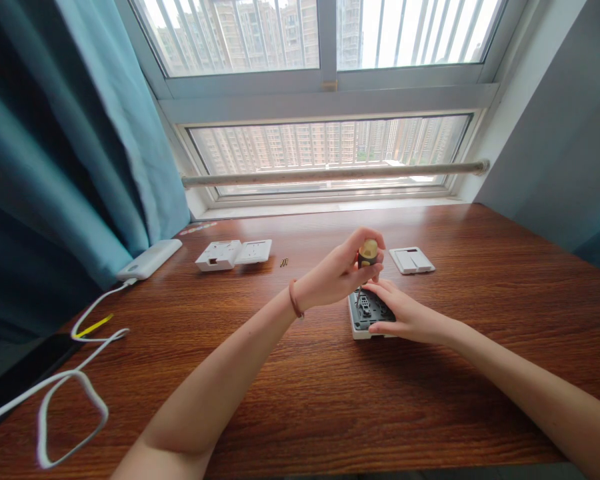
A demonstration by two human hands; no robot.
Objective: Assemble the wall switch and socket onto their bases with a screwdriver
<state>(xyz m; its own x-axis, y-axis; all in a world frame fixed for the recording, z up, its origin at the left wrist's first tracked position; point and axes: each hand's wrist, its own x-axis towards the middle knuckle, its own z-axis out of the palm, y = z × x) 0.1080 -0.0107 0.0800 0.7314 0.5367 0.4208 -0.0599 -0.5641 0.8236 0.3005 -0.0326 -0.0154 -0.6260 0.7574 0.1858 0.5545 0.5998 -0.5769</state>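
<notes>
A reddish-brown wood-grain surface (pixel 330 400) carries a soft satin sheen. The screwdriver (pixel 369 252) has a glossy yellow-and-black plastic handle. The switch module (pixel 367 313) shows dark matt plastic set in a smooth white plastic frame. A cover plate (pixel 412 260) and two housings (pixel 233 254) are smooth white plastic, as is the faintly glossy power bank (pixel 150 259). The white cable (pixel 80 393) looks rubbery and matt. Small screws (pixel 284 262) look like dull metal. The teal curtain (pixel 80 147) is soft, matt woven cloth.

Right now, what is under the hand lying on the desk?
A white-framed switch unit with dark insides lies under the right hand, on the desk. The hand covers its right side, so that part is hidden.
</notes>
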